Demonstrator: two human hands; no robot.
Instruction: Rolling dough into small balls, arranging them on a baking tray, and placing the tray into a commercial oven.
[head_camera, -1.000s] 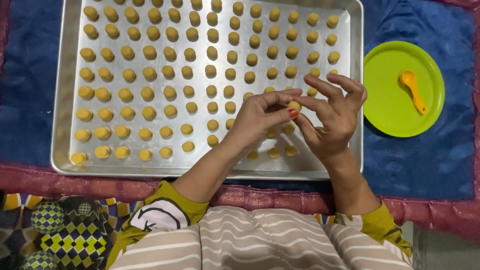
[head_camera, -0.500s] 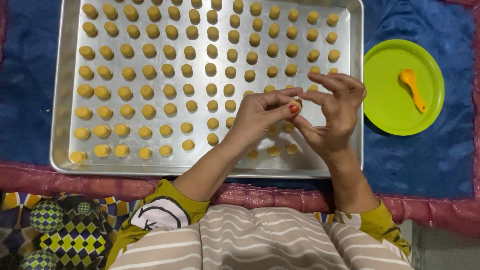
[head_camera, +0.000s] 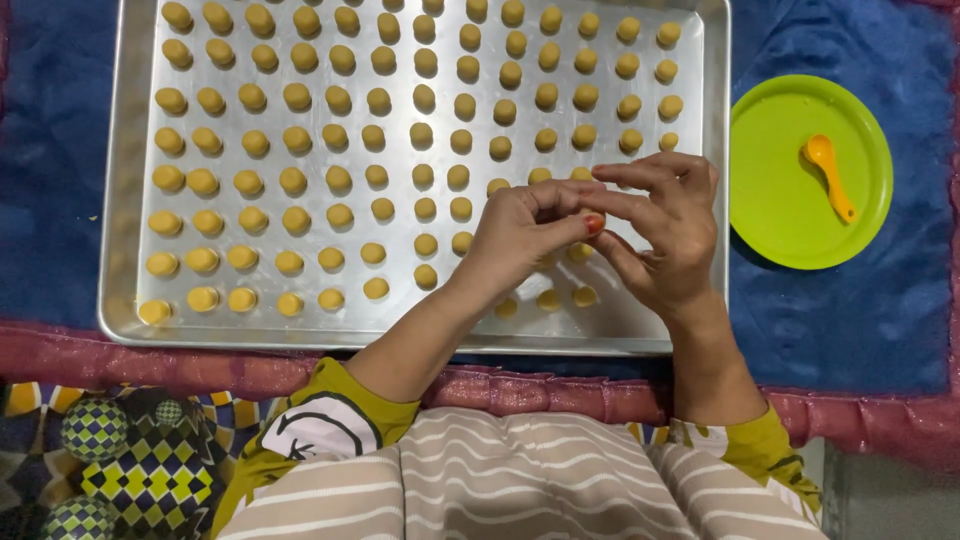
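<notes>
A big silver baking tray (head_camera: 130, 200) lies on a blue cloth, filled with rows of several small yellow dough balls (head_camera: 300, 140). Over its lower right part my left hand (head_camera: 520, 232) and my right hand (head_camera: 665, 230) meet fingertip to fingertip. Between them they pinch one small yellow dough piece (head_camera: 592, 214), mostly hidden by the fingers. A few more dough balls (head_camera: 550, 298) lie under my hands near the tray's front edge.
A lime-green plate (head_camera: 790, 200) with a small orange spoon (head_camera: 828, 172) sits to the right of the tray. A red cloth border (head_camera: 120, 360) runs along the front edge. A patterned cushion (head_camera: 140, 470) lies at lower left.
Both hands stay together over the same corner of the tray. The fingers have closed tighter around the dough piece; the tray and plate have not moved.
</notes>
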